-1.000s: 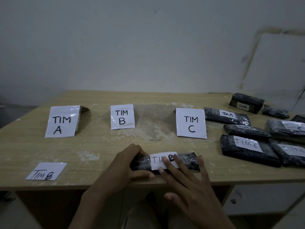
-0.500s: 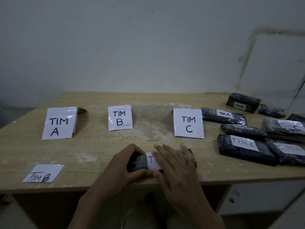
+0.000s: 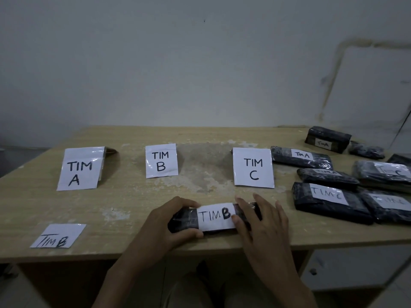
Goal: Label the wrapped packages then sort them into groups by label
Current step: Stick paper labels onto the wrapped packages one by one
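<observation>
**Item 1, pkg in work.** Black wrapped pkg (image 3: 184, 220), lying flat at the front edge of the worktop (image 3: 133, 207), centre, nearer than signs B and C.

**Item 2.** White label "TIM B" (image 3: 214, 216) across the pkg's top, mid-length.

**Item 3, my L hand** (image 3: 169, 225). Fingers curled over the far side of the pkg's left end, thumb on the near edge: clamped on it.

**Item 4, my R hand** (image 3: 262, 227). Fingers straight and spread, lying flat on the pkg's right end, thumb tip at the label's right edge. Presses, clasps nothing.

**Item 5, signs.** Standing in a row, L to R: sign "TIM A" (image 3: 80, 168), sign "TIM B" (image 3: 161, 161), sign "TIM C" (image 3: 253, 167).

**Item 6.** Spare "TIM B" slip (image 3: 57, 236), flat at front left, well apart from the pkg.

**Item 7, stock, right side.** Cluster of black pkgs:
- "TIM A" pkg (image 3: 300, 156), just beside sign C
- boxy "TIM A" pkg (image 3: 328, 140), at the back
- "TIM C" pkg (image 3: 329, 201), nearest the front
- others behind and beside, labels too dim to read
</observation>
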